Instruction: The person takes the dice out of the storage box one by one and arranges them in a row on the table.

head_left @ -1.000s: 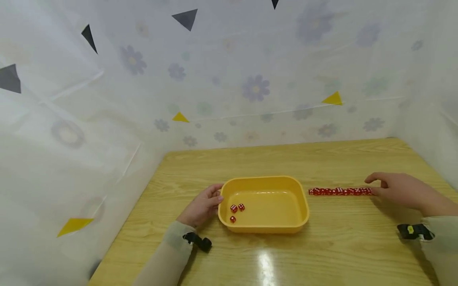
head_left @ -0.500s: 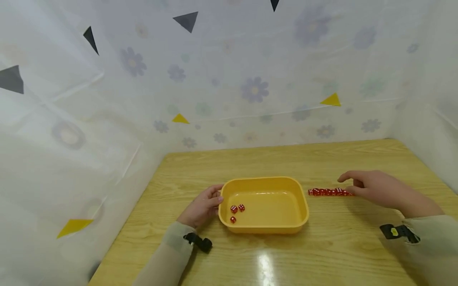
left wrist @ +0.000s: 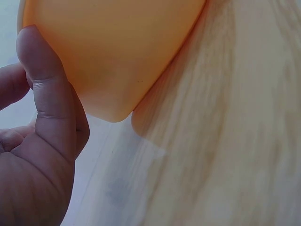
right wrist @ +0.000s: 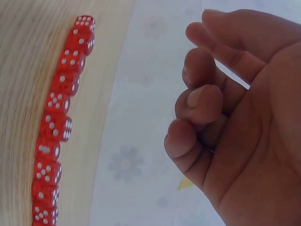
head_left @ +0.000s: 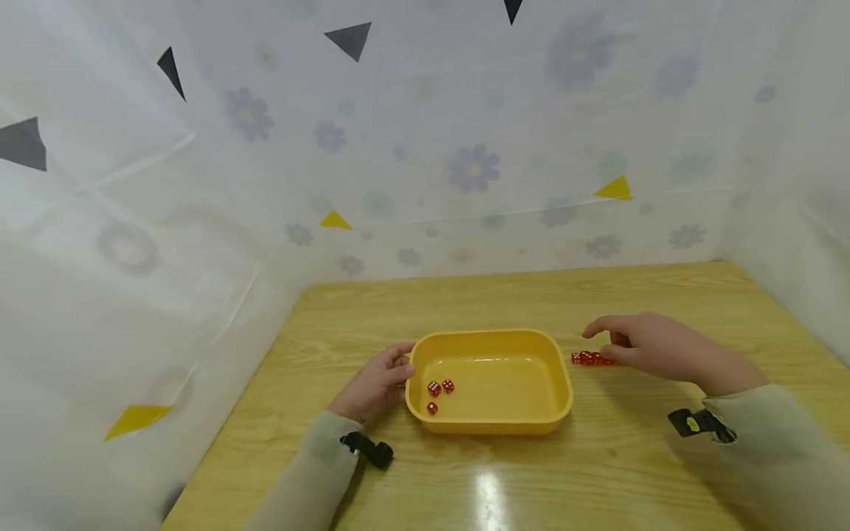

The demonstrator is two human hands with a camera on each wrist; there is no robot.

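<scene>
A yellow tray (head_left: 491, 334) stands mid-table with three red dice (head_left: 440, 389) lying in its left part. My left hand (head_left: 397, 366) rests against the tray's left wall, and in the left wrist view the thumb (left wrist: 49, 94) lies flat on the yellow tray (left wrist: 113, 42). Right of the tray runs a row of red dice (head_left: 589, 358). My right hand (head_left: 603, 344) hovers over that row and hides most of it, its forefinger reaching left. In the right wrist view the right hand (right wrist: 202, 94) has loosely curled fingers that hold nothing, with the row of dice (right wrist: 59, 122) beside it.
White flower-printed sheets (head_left: 465, 162) wall in the wooden table (head_left: 465, 302) at the back and on both sides. A black strap clip sits on each wrist, left (head_left: 368, 448) and right (head_left: 693, 422). Bare wood lies behind and in front of the tray.
My right hand has slid left along the row of dice, from its right end to near its left end, covering more of it. The left hand and the tray have not moved.
</scene>
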